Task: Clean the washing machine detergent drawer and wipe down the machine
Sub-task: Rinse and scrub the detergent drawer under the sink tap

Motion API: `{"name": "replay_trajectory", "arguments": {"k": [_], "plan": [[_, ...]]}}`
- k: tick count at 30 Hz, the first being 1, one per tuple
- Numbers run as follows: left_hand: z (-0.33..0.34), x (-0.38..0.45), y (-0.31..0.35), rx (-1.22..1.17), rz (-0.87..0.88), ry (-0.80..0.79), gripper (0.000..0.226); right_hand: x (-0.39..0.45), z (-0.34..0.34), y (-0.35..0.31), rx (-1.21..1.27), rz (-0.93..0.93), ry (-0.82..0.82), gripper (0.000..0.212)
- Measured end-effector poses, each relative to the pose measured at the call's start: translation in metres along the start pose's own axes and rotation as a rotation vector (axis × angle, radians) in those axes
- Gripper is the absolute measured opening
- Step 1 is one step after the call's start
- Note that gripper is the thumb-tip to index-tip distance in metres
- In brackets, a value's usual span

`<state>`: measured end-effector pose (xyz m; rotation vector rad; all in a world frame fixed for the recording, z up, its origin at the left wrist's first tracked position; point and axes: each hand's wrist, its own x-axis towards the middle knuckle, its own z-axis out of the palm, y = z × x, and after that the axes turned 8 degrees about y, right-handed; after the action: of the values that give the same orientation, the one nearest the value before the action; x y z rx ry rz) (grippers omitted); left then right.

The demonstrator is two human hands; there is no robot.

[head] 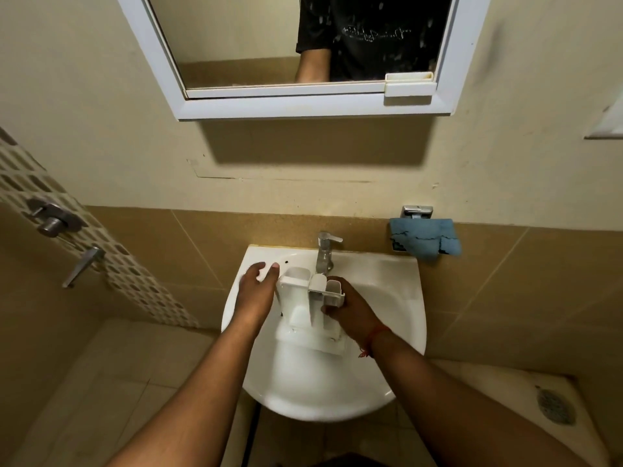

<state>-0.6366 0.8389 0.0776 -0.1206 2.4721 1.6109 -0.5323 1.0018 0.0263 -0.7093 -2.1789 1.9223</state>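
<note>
— Two hands on one detergent drawer (308,306), and it is out of the machine, standing tilted in the white washbasin (381,335) right under the tap (325,249). So I judge the removal done and the rinsing stage in hand.

— Is water running?

— I cannot tell; no stream shows clearly. The washing machine itself is nowhere in view, so the wipe-down looks entirely ahead, and the drawer has yet to go back.

— How is it held?

— The right hand (350,310) grips the drawer's right side, fingers curled round the small end compartment. The left hand (258,286) lies against the left wall with fairly straight fingers reaching past the top corner toward the basin rim; it seems to steady more than clasp.

— Anything to wipe with?

— A blue cloth (426,240) hangs on a wall holder to the right of the tap, well apart from both hands, below the mirror (448,96).
</note>
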Motion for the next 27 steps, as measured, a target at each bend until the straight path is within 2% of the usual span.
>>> {"name": "replay_trajectory", "arguments": {"k": [2,4,6,9,12,14,17,22,27], "plan": [[0.0,-0.003,-0.004,-0.106,-0.105,-0.21,0.036,0.001,-0.004,-0.004,0.055,-0.013,-0.03,0.049],[0.001,-0.006,-0.005,-0.1,-0.069,-0.299,0.05,0.003,-0.006,-0.006,0.086,-0.026,-0.051,0.05],[0.004,-0.009,-0.003,-0.073,0.027,-0.286,0.058,0.005,-0.004,-0.006,0.085,-0.032,-0.057,0.051],[0.006,-0.015,0.006,-0.048,0.094,-0.15,0.038,0.01,0.002,-0.008,0.029,-0.058,-0.022,0.05],[0.003,-0.02,0.007,0.004,0.17,0.007,0.035,0.018,0.014,-0.008,-0.105,-0.097,0.08,0.048],[0.001,-0.017,0.0,0.077,0.237,0.073,0.039,0.021,0.021,-0.006,-0.179,-0.088,0.114,0.049],[-0.004,-0.009,-0.011,0.24,0.379,0.122,0.052,0.02,0.024,-0.007,-0.159,-0.057,0.083,0.041],[-0.009,-0.002,-0.021,0.289,0.49,0.079,0.053,0.015,0.017,-0.008,-0.181,-0.1,0.049,0.045],[-0.003,-0.01,-0.03,0.104,0.364,-0.077,0.027,0.008,0.001,-0.003,-0.363,-0.197,0.104,0.041]]}}
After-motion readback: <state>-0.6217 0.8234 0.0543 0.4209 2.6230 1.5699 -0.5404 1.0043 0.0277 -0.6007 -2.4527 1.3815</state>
